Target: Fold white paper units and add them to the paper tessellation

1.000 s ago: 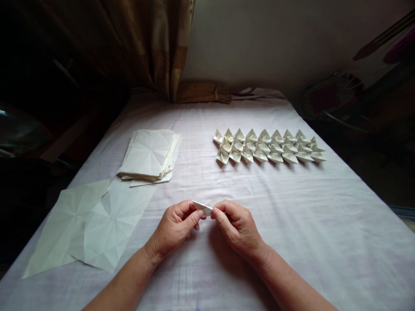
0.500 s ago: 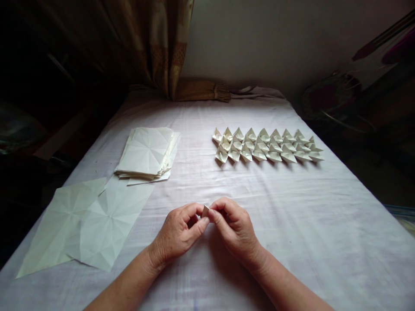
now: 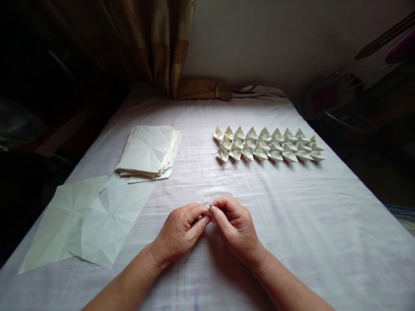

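My left hand point(image 3: 182, 224) and my right hand point(image 3: 236, 222) meet fingertip to fingertip just over the middle of the cloth. Both are closed in a pinch around a small folded paper piece, which the fingers almost wholly cover. Farther back, to the right, several folded paper boat-like shapes point(image 3: 261, 151) stand in rows with their points up. Left of my hands lie two overlapping creased paper sheets point(image 3: 106, 229), flat and opened out. Behind these is a stack of creased square papers point(image 3: 145, 149), its edges uneven.
A pale bedsheet point(image 3: 311, 242) with soft wrinkles covers the flat surface beneath everything. At the far edge a patterned curtain point(image 3: 165, 52) hangs down onto it, beside a brown fringed cloth point(image 3: 204, 89). Dark clutter flanks both sides.
The folded paper piece, whose tip showed between my fingertips before, is now nearly hidden as the left fingers have closed over it. The sheets, stack and rows have stayed put.
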`<control>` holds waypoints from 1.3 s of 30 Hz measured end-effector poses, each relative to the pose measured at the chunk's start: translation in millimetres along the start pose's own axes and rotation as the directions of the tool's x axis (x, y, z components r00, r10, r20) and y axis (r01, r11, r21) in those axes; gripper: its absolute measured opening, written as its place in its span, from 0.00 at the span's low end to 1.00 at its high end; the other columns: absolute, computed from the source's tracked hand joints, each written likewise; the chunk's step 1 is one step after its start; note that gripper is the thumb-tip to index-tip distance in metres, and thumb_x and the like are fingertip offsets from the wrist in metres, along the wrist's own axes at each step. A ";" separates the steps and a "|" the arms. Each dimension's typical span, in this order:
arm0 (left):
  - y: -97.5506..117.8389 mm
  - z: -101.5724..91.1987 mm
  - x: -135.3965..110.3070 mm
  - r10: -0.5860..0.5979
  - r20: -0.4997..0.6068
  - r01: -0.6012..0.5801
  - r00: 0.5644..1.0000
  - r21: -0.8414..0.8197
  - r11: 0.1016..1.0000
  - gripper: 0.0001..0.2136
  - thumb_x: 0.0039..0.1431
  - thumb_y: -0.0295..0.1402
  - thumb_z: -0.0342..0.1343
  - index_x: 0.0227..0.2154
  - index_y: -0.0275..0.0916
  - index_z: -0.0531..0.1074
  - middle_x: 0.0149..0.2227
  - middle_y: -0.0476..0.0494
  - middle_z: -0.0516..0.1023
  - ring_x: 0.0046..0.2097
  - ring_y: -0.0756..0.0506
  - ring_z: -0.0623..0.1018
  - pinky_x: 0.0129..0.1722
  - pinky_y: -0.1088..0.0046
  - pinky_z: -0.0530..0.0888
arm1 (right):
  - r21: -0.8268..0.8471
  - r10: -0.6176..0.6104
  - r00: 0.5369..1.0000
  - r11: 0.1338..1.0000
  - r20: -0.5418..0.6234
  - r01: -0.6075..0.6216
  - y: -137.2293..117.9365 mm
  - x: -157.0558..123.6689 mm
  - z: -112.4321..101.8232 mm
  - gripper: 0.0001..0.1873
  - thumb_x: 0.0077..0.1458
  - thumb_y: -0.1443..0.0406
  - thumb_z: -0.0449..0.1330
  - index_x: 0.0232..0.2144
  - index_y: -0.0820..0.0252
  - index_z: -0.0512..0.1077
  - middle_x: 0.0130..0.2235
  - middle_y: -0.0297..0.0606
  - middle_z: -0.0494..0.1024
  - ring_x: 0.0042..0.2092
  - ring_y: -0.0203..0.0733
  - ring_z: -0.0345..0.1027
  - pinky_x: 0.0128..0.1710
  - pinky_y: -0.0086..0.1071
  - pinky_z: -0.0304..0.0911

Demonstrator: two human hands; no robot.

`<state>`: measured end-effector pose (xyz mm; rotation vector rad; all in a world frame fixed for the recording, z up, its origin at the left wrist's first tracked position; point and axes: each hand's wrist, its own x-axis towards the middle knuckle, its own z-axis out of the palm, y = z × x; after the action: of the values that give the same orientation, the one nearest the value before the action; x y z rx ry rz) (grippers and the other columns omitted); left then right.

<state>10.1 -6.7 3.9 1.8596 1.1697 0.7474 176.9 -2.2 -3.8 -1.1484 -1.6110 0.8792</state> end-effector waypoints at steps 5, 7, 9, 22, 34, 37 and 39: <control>2.1 -4.2 -0.3 -0.039 0.024 0.039 0.999 -0.008 0.999 0.07 0.62 0.30 0.49 0.31 0.39 0.72 0.30 0.49 0.74 0.32 0.50 0.72 0.35 0.76 0.67 | 0.106 0.120 0.993 0.987 0.002 -0.120 5.8 1.1 -2.3 0.06 0.57 0.64 0.57 0.34 0.58 0.73 0.28 0.33 0.76 0.27 0.34 0.68 0.28 0.27 0.65; 3.9 -6.2 -0.2 -0.045 0.039 0.045 0.998 0.004 0.999 0.08 0.61 0.30 0.48 0.29 0.38 0.71 0.29 0.49 0.73 0.32 0.50 0.71 0.34 0.75 0.67 | 0.113 0.093 0.995 0.989 0.024 -0.096 6.8 2.6 -4.3 0.07 0.57 0.64 0.57 0.35 0.58 0.75 0.30 0.34 0.78 0.30 0.36 0.71 0.31 0.27 0.66; 5.5 -7.2 0.2 -0.064 0.053 0.063 0.997 0.022 0.998 0.08 0.59 0.30 0.49 0.26 0.38 0.69 0.26 0.50 0.71 0.30 0.50 0.70 0.32 0.75 0.66 | 0.103 0.076 0.996 0.991 0.041 -0.080 6.4 4.0 -5.4 0.06 0.56 0.65 0.57 0.30 0.59 0.75 0.29 0.35 0.78 0.30 0.36 0.72 0.32 0.28 0.66; 0.4 -11.8 3.9 -0.448 0.034 0.420 0.894 -0.416 0.807 0.15 0.56 0.46 0.54 0.30 0.36 0.69 0.19 0.54 0.68 0.16 0.56 0.59 0.16 0.81 0.58 | 0.087 0.139 0.969 0.983 0.202 -0.159 2.7 5.4 -7.5 0.14 0.62 0.59 0.53 0.29 0.59 0.73 0.26 0.34 0.76 0.27 0.33 0.67 0.30 0.26 0.62; 5.9 -12.0 6.1 -0.380 0.069 0.367 0.922 -0.465 0.806 0.13 0.56 0.43 0.56 0.29 0.37 0.71 0.18 0.56 0.66 0.18 0.56 0.60 0.18 0.80 0.59 | -0.021 0.014 0.958 1.000 0.287 -0.008 -0.4 1.5 -3.9 0.16 0.61 0.63 0.54 0.20 0.60 0.67 0.20 0.29 0.68 0.22 0.29 0.60 0.26 0.24 0.54; 5.6 -12.6 6.1 -0.383 0.065 0.363 0.922 -0.493 0.791 0.13 0.56 0.43 0.56 0.29 0.38 0.70 0.18 0.56 0.65 0.19 0.55 0.60 0.20 0.80 0.60 | -0.022 0.027 0.944 1.000 0.328 -0.021 -2.8 2.2 -5.2 0.14 0.61 0.63 0.54 0.23 0.60 0.70 0.22 0.30 0.72 0.24 0.30 0.63 0.27 0.24 0.56; 4.7 -13.0 5.7 -0.377 0.072 0.360 0.923 -0.505 0.785 0.13 0.55 0.44 0.56 0.29 0.37 0.70 0.19 0.56 0.65 0.20 0.55 0.61 0.21 0.80 0.60 | -0.042 0.041 0.938 0.999 0.345 -0.028 -5.3 2.8 -6.0 0.15 0.60 0.63 0.54 0.22 0.60 0.69 0.21 0.30 0.70 0.24 0.30 0.62 0.27 0.24 0.56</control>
<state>4.0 1.3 14.9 1.1349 1.1690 0.7705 180.8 -1.0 3.6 -1.0927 -1.9018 1.1270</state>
